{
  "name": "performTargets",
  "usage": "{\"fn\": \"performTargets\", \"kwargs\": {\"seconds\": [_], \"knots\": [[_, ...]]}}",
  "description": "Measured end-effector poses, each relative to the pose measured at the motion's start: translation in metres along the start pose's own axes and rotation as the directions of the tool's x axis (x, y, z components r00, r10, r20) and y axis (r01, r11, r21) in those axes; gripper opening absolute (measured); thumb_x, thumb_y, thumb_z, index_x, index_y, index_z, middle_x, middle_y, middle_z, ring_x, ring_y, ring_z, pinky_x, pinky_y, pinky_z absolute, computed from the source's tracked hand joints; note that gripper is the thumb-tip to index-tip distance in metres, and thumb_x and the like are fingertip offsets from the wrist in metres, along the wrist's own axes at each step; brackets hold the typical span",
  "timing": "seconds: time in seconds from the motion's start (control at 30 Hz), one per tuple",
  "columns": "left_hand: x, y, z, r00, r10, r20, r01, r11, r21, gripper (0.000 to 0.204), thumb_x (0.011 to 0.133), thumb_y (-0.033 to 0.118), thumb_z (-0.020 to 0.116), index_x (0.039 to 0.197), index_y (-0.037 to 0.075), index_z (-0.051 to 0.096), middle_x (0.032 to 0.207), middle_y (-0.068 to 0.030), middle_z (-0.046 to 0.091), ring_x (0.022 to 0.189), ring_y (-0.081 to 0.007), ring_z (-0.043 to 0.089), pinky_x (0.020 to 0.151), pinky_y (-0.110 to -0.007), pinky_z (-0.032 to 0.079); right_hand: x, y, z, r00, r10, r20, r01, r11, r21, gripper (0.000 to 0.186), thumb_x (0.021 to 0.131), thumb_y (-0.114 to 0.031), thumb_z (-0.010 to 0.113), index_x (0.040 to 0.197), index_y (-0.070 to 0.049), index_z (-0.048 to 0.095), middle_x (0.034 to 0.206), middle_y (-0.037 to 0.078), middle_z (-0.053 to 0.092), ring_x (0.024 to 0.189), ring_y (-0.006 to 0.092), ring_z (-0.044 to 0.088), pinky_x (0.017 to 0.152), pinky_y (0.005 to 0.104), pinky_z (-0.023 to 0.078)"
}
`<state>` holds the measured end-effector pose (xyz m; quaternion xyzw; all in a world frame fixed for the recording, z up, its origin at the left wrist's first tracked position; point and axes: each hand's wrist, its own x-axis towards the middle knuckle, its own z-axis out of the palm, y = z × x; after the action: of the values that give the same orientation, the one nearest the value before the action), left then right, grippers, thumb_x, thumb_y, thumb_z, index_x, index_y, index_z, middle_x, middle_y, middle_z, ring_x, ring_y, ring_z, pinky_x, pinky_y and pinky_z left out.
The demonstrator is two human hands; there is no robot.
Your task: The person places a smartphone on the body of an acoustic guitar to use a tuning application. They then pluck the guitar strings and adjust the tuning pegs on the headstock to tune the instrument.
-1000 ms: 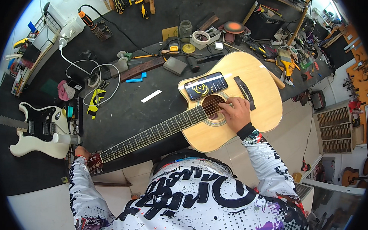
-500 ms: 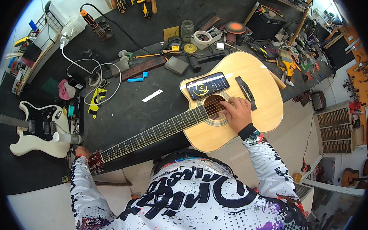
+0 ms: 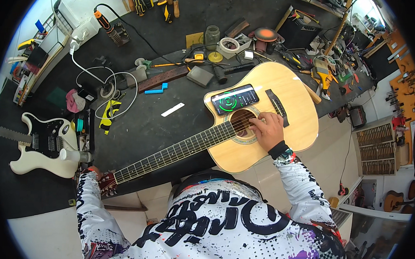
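Observation:
An acoustic guitar point(image 3: 291, 128) with a pale top lies across the bench edge, its neck pointing to the lower left. My right hand point(image 3: 268, 131) is over the strings beside the soundhole point(image 3: 241, 121), thumb and forefinger drawn together at the strings; anything pinched between them is too small to make out. At the far end of the neck, my left hand point(image 3: 93, 171) is against the outer side of the dark red headstock point(image 3: 107, 183), by the tuning pegs; its fingers are mostly hidden. On the guitar's upper bout rests a black phone point(image 3: 235, 99) showing a green ring.
A white electric guitar body point(image 3: 47, 145) lies at the left. A blue string winder point(image 3: 156, 89) and a white strip point(image 3: 172, 109) are on the dark bench point(image 3: 138, 112). Behind the guitar are a masking tape roll point(image 3: 228, 45), a glass jar point(image 3: 212, 35) and many tools.
The ring on the phone screen has turned from yellow to green. My left hand and forearm have shifted slightly left at the headstock. My right hand stays at the strings.

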<state>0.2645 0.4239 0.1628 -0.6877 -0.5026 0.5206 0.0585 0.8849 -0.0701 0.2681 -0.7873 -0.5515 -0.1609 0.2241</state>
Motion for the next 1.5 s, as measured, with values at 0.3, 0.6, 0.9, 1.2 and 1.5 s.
{"fn": "performTargets", "kwargs": {"seconds": [0.3,0.6,0.9,1.2,1.5], "knots": [[0.007,0.011,-0.014,0.998,0.045,0.033,-0.045,0.999,0.007,0.06,0.097,0.054,0.059,0.136,0.008,0.063,0.142,-0.018,0.061,0.133,-0.0325,0.058,0.11,-0.04,0.049,-0.005,0.001,-0.002,1.0,0.017,0.015,-0.017,1.0,-0.021,0.024,0.081,-0.018,0.079,0.104,-0.018,0.076,0.101,0.002,0.064,0.102,0.0231,0.06,0.092,0.0421,0.038],[-0.062,0.019,-0.051,0.987,0.022,-0.159,-0.063,0.964,-0.258,0.053,0.092,0.043,0.071,0.122,0.0,0.068,0.125,-0.0244,0.069,0.122,-0.0321,0.065,0.102,-0.037,0.054,-0.01,0.004,-0.002,0.999,0.037,0.028,-0.036,0.999,-0.037,0.025,0.081,-0.018,0.079,0.105,-0.018,0.076,0.101,0.003,0.064,0.102,0.0235,0.06,0.092,0.0424,0.039],[-0.035,-0.049,0.032,0.825,0.463,-0.324,-0.417,0.112,-0.902,0.035,0.102,0.026,0.064,0.129,0.004,0.07,0.11,-0.0077,0.076,0.102,-0.0187,0.069,0.096,-0.034,0.052,-0.005,0.002,-0.001,0.999,0.033,0.027,-0.032,0.999,-0.042,0.03,0.082,-0.019,0.078,0.112,-0.02,0.074,0.104,0.0,0.064,0.104,0.0204,0.06,0.094,0.0417,0.037],[-0.026,-0.039,0.022,0.908,0.375,-0.186,-0.222,0.056,-0.973,0.032,0.095,0.018,0.075,0.118,-0.005,0.073,0.106,-0.0105,0.076,0.096,-0.0194,0.069,0.093,-0.035,0.053,-0.007,0.001,-0.002,0.998,0.052,0.02,-0.051,0.998,-0.031,0.024,0.08,-0.019,0.079,0.104,-0.017,0.077,0.1,0.002,0.062,0.102,0.0236,0.059,0.093,0.0424,0.038],[-0.044,-0.02,0.007,0.95,0.141,-0.278,-0.31,0.335,-0.889,0.017,0.088,0.011,0.081,0.1,-0.001,0.08,0.087,-0.0098,0.078,0.078,-0.0154,0.07,0.078,-0.033,0.056,-0.01,0.002,0.0,0.999,0.046,0.01,-0.046,0.999,-0.028,0.024,0.081,-0.018,0.078,0.105,-0.018,0.076,0.101,0.003,0.063,0.103,0.0234,0.059,0.094,0.0431,0.037]]}}
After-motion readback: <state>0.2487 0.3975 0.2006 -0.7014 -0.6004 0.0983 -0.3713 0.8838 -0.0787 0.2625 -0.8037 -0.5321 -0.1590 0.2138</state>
